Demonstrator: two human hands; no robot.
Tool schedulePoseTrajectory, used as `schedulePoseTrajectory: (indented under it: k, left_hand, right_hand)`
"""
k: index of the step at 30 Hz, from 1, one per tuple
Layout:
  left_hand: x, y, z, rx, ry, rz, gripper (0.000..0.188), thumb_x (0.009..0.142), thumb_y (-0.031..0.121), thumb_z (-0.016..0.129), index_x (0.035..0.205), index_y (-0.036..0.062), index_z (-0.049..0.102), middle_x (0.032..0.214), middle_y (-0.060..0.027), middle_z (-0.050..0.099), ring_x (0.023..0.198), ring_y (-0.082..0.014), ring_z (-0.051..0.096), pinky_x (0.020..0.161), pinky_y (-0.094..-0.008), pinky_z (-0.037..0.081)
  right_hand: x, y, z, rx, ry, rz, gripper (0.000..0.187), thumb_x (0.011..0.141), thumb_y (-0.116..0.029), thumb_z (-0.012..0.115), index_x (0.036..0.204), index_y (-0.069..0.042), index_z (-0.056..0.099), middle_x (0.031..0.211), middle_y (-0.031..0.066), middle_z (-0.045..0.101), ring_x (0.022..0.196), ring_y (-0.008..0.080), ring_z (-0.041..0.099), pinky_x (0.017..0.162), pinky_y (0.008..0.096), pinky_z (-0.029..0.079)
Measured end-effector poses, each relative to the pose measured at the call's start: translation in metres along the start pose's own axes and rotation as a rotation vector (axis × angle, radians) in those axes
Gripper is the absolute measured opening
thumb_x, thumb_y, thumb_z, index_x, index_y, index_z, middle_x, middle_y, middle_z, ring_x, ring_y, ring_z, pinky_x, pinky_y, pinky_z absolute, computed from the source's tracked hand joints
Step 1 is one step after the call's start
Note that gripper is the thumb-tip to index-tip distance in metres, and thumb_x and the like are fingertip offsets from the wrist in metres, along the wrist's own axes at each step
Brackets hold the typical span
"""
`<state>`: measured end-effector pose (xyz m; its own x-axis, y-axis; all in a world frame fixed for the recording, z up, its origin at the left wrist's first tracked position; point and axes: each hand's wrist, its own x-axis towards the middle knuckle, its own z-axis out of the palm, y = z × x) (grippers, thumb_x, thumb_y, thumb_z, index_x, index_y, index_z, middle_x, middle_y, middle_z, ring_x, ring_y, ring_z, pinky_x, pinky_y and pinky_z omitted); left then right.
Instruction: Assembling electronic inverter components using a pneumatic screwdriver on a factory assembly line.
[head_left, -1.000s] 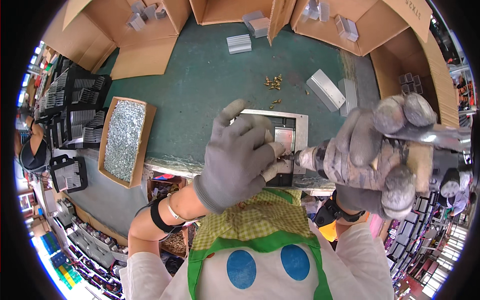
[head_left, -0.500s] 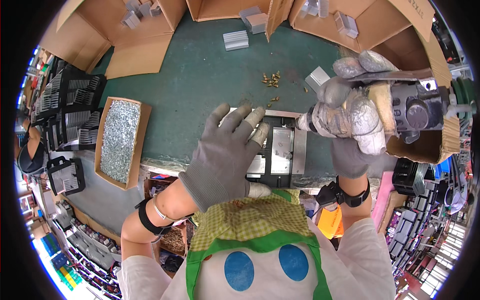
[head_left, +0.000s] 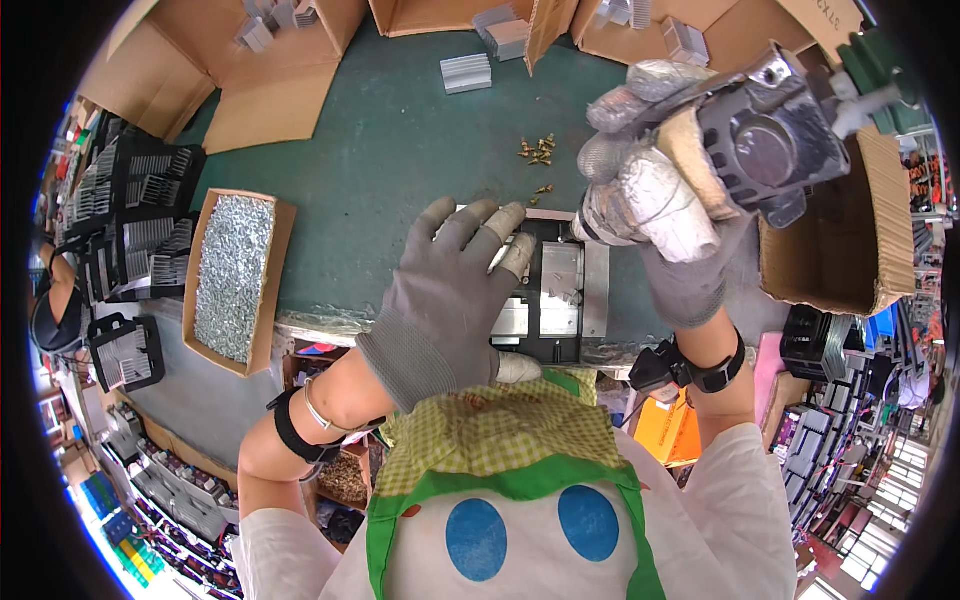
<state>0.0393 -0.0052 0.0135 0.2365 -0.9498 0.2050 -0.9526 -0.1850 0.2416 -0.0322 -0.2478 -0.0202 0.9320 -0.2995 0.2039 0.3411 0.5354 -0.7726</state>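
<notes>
Gloved in grey with pale-wrapped fingertips, my left hand (head_left: 455,290) lies flat, fingers apart, over the left side of a black frame (head_left: 550,352) with silver metal plates (head_left: 562,285) in it. The hand covers part of that frame. My right hand (head_left: 650,170), also gloved, is wrapped round a dark power screwdriver (head_left: 770,145) with a tan pad on its side. The tool's nose points down at the frame's upper right corner; whether it touches is hard to tell. Several brass screws (head_left: 540,150) are scattered just beyond the frame.
A cardboard box of small silver screws (head_left: 235,275) stands on the left. Black racks of finned metal parts (head_left: 150,215) are beyond it. Open cartons (head_left: 270,105) line the far edge, near a finned heat sink (head_left: 466,73). Another carton (head_left: 835,240) is on the right.
My right hand and the power screwdriver have swung left and tilted, the tool's nose shifting from beside the frame to its upper right corner. My left hand stays on the frame.
</notes>
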Motion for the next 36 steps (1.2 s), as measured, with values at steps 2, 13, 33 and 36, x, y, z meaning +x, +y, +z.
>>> schedulePoseTrajectory:
  k: [2, 13, 33, 36]
  left_hand:
    - [0.0, 0.0, 0.0, 0.0, 0.015, -0.003, 0.099, 0.067, 0.078, 0.057, 0.119, -0.0056, 0.058, 0.131, -0.025, 0.05, 0.122, -0.0419, 0.047, 0.106, -0.0573, 0.031]
    - [-0.001, 0.002, -0.001, -0.044, 0.017, -0.029, 0.092, 0.062, 0.068, 0.071, 0.121, -0.001, 0.058, 0.134, -0.0228, 0.048, 0.122, -0.0417, 0.046, 0.106, -0.0574, 0.03]
    - [0.004, 0.016, 0.008, -0.352, 0.447, -0.029, 0.022, 0.067, 0.018, 0.078, 0.084, 0.0098, 0.067, 0.08, -0.0038, 0.059, 0.088, -0.0235, 0.061, 0.103, -0.0522, 0.036]
    - [0.001, 0.015, 0.01, -0.345, 0.466, -0.037, 0.023, 0.068, 0.025, 0.078, 0.084, 0.0115, 0.067, 0.08, -0.004, 0.058, 0.088, -0.0236, 0.06, 0.103, -0.0512, 0.036]
  right_hand:
    - [-0.001, -0.007, 0.003, -0.011, -0.023, -0.018, 0.074, 0.092, -0.049, 0.051, 0.144, -0.002, 0.03, 0.136, 0.0198, 0.044, 0.11, 0.0315, 0.054, 0.095, 0.0491, 0.049]
    - [-0.069, -0.005, 0.027, 0.525, 0.23, 0.345, 0.054, 0.103, -0.032, 0.041, 0.144, 0.0, 0.028, 0.139, 0.0178, 0.042, 0.12, 0.0264, 0.051, 0.106, 0.0397, 0.041]
    - [-0.039, -0.077, 0.084, -0.242, -0.476, -0.269, 0.07, 0.081, -0.021, 0.078, 0.136, -0.017, 0.036, 0.114, 0.005, 0.05, 0.094, 0.0223, 0.051, 0.074, 0.0399, 0.056]
    - [-0.038, -0.081, 0.085, -0.253, -0.508, -0.197, 0.07, 0.08, -0.021, 0.079, 0.135, -0.017, 0.037, 0.113, 0.0042, 0.05, 0.095, 0.0221, 0.051, 0.077, 0.0416, 0.056]
